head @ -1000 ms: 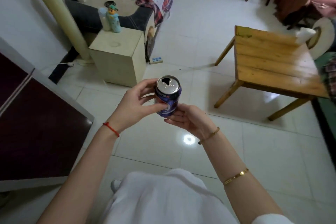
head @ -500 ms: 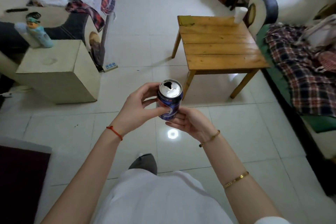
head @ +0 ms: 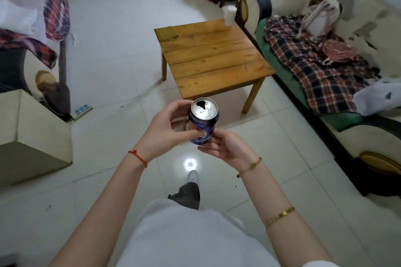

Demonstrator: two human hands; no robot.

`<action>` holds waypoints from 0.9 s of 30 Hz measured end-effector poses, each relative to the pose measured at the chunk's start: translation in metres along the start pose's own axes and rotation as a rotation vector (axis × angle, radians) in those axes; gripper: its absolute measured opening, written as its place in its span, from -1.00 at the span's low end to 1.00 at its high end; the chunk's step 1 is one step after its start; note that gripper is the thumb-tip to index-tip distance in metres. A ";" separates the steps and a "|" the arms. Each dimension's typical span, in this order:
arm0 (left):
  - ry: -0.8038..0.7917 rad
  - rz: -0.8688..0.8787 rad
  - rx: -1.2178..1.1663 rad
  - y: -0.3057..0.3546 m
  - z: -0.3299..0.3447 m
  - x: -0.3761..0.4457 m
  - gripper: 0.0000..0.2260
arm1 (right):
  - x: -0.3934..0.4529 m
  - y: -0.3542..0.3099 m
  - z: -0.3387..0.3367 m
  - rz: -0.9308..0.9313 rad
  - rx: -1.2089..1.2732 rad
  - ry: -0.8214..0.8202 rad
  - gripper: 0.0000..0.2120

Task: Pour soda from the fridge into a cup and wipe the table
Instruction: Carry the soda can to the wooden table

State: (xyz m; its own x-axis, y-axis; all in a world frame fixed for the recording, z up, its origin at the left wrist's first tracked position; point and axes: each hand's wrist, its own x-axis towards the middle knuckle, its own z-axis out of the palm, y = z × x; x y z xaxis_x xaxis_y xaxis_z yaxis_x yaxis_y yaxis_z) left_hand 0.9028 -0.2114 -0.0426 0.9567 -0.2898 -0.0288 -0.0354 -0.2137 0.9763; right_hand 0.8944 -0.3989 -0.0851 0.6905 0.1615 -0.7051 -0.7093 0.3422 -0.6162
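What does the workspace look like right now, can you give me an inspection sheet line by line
Surface: wooden table, ahead on a tiled floor.
Job's things: opened blue soda can, held upright; white cup at the table's far right corner.
Clutter: yellowish cloth on the table's far left corner.
Hands: left hand grips the can's side; right hand supports its base, fingers curled.
Cables: power strip on the floor at left.
Surroundings: sofa with plaid blanket at right; pale cabinet at left.
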 end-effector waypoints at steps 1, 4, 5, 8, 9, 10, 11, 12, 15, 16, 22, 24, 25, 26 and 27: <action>-0.015 0.010 -0.002 0.003 0.001 0.017 -0.42 | 0.007 -0.013 -0.003 -0.009 0.005 0.010 -0.68; -0.050 0.039 -0.011 0.011 0.005 0.068 -0.41 | 0.027 -0.055 -0.011 -0.030 0.020 0.032 -0.70; -0.053 0.051 -0.016 0.014 0.006 0.085 -0.40 | 0.034 -0.068 -0.014 -0.038 0.024 0.033 -0.70; -0.065 0.083 -0.018 0.018 0.011 0.134 -0.40 | 0.058 -0.106 -0.024 -0.070 0.035 0.040 -0.69; -0.073 0.091 -0.014 0.019 0.013 0.150 -0.41 | 0.066 -0.118 -0.028 -0.074 0.041 0.047 -0.68; -0.081 0.094 -0.013 0.020 0.016 0.164 -0.42 | 0.073 -0.129 -0.030 -0.076 0.054 0.052 -0.68; -0.089 0.094 -0.012 0.020 0.019 0.178 -0.42 | 0.079 -0.139 -0.034 -0.078 0.076 0.056 -0.68; -0.098 0.093 -0.011 0.020 0.021 0.191 -0.42 | 0.085 -0.148 -0.037 -0.079 0.102 0.061 -0.69; -0.140 0.097 0.008 0.022 0.029 0.228 -0.41 | 0.100 -0.171 -0.050 -0.084 0.146 0.079 -0.72; -0.156 0.094 0.013 0.022 0.031 0.239 -0.41 | 0.105 -0.179 -0.054 -0.084 0.150 0.079 -0.72; -0.221 0.081 0.029 0.025 0.050 0.301 -0.41 | 0.138 -0.222 -0.085 -0.080 0.139 0.092 -0.69; -0.232 0.082 0.037 0.025 0.059 0.323 -0.41 | 0.150 -0.238 -0.098 -0.076 0.139 0.079 -0.69; -0.231 0.084 0.043 0.025 0.063 0.332 -0.41 | 0.154 -0.246 -0.103 -0.077 0.140 0.069 -0.69; -0.225 0.081 0.047 0.025 0.069 0.344 -0.41 | 0.161 -0.256 -0.111 -0.076 0.138 0.056 -0.69; -0.216 0.075 0.048 0.024 0.075 0.356 -0.41 | 0.166 -0.266 -0.119 -0.074 0.134 0.046 -0.70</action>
State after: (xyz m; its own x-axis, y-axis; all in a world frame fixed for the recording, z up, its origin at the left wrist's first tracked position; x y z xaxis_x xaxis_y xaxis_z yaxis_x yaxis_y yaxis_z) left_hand 1.2207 -0.3900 -0.0451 0.8669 -0.4984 -0.0065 -0.1230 -0.2265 0.9662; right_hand 1.1812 -0.5733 -0.0802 0.7309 0.0898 -0.6765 -0.6293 0.4722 -0.6172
